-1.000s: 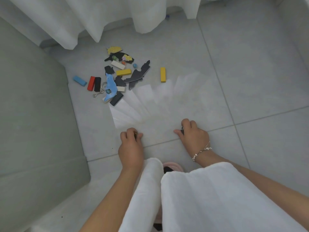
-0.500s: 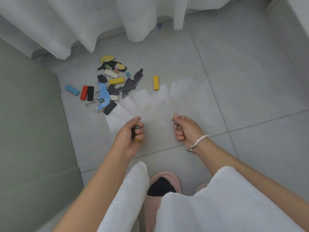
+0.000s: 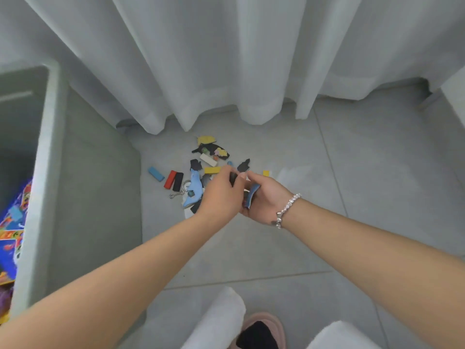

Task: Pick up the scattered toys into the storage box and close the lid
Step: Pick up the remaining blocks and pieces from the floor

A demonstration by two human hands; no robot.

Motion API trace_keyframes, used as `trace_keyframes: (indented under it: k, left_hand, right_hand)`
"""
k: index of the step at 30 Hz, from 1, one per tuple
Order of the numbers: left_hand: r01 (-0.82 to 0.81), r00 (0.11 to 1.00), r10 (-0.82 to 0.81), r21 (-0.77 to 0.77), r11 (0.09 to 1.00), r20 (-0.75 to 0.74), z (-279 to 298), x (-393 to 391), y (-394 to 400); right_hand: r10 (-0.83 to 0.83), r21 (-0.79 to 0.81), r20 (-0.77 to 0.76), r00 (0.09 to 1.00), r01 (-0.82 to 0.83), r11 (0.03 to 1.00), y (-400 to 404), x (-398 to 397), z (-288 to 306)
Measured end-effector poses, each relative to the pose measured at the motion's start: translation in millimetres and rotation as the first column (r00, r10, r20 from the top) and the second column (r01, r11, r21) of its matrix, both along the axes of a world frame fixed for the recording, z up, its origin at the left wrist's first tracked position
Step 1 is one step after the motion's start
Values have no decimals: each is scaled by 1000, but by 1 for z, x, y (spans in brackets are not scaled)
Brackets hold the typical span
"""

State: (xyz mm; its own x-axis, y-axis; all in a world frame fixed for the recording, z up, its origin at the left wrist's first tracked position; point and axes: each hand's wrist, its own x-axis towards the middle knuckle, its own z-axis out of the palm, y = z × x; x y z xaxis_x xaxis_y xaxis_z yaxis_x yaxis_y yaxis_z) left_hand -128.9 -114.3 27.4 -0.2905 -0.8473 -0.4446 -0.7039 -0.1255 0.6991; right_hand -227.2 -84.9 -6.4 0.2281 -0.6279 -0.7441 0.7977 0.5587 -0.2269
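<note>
Scattered toys (image 3: 201, 172) on grey floor — open storage box (image 3: 45, 172) just left

Open floor (image 3: 364, 157) right of the toys (image 3: 201, 172), storage box (image 3: 47, 172) left, curtain (image 3: 226, 71) behind

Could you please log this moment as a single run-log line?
left hand: shut on small dark piece | right hand: cupping blue piece | toys: scattered on floor | storage box: open

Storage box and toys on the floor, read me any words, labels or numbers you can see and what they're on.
No text can be read anywhere.
Colourful printed item inside the storage box: its pattern may include lettering, too blurred to read.
Scattered toys on the floor: no visible markings.
</note>
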Motion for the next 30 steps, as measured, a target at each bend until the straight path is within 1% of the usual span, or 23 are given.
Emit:
trace_keyframes:
  k: [1,2,3,5,9,11,13,17,19,22,23,25,26,30]
  left_hand:
    - [43,999,-41,-64,997,31,6,-2,-3]
    - [66,997,-62,-97,993,51,9,-3,-5]
    - [79,995,-72,-103,992,67,9,-4,-7]
    - [82,994,-75,-89,993,74,5,-4,-11]
    - [6,1000,-5,-53,999,4,-13,-1,-9]
    - [2,1000,-3,-53,999,-15,-21,2,1]
    - [31,1000,-30,-87,996,6,-25,2,8]
    - [50,998,-41,-215,975,44,-28,-1,7]
    - [1,1000,3,-222,975,15,-27,2,6]
    - [-165,986,153,-236,958,-66,-35,15,0]
    - [-213,977,204,-244,946,-63,-42,21,-3]
    - [-263,962,274,-241,934,13,-63,33,-7]
    - [-261,958,282,-234,937,61,-73,38,-7]
    - [-148,938,212,-236,960,273,-108,53,-5]
  right_hand:
    - [-57,-1,73,996,57,998,-7,3,4]
    - [-110,10,142,984,110,994,-14,7,7]
    - [-140,19,177,974,139,990,-19,10,7]
    - [-151,14,170,974,151,988,-27,15,5]
    - [-159,-7,121,980,161,987,-32,21,-9]
    - [-184,1,98,978,185,983,-27,23,-18]
    - [-219,13,106,970,218,976,-23,23,-27]
    - [-326,44,186,927,324,945,-17,19,-36]
    - [-355,61,161,921,350,935,-16,16,-39]
    - [-380,97,94,920,371,924,-14,10,-45]
    - [-372,112,71,926,363,925,-12,8,-46]
    - [-314,137,22,949,308,941,-8,5,-51]
    - [-288,145,10,957,284,948,-5,4,-54]
    - [-254,180,-27,967,254,950,3,6,-63]
